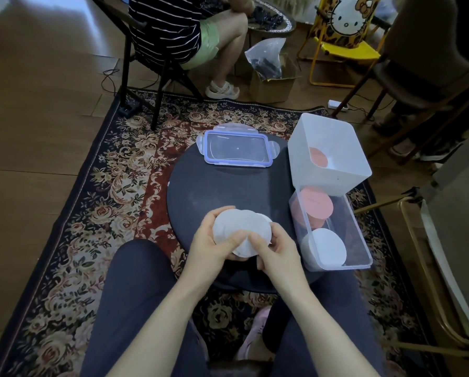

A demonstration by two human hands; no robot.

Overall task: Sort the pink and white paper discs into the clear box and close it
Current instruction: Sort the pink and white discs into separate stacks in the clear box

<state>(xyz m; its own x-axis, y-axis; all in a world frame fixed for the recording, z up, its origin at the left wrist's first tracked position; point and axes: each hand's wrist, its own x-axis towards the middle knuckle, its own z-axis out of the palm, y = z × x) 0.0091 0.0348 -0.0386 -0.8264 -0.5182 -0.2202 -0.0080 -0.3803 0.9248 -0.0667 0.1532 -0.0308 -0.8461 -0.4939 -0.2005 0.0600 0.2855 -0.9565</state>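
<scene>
Both hands hold a small stack of white paper discs [241, 227] over the near edge of the round black table [214, 186]. My left hand [208, 243] grips the stack's left side, thumb on top. My right hand [275, 251] grips its right side. To the right lies the long clear box [361, 240], open, with a pink stack [316, 205] at its far end and a white stack [325, 247] nearer me. A taller white tub [334, 148] stands behind it with a pink disc [318, 157] inside. The blue-rimmed lid [237, 148] lies at the table's far side.
A person sits on a folding chair [135, 66] beyond the table, on a floral rug [113, 186]. A cardboard box with a plastic bag [271, 77] and a yellow chair [344, 47] stand at the back right. My knees flank the table's near edge.
</scene>
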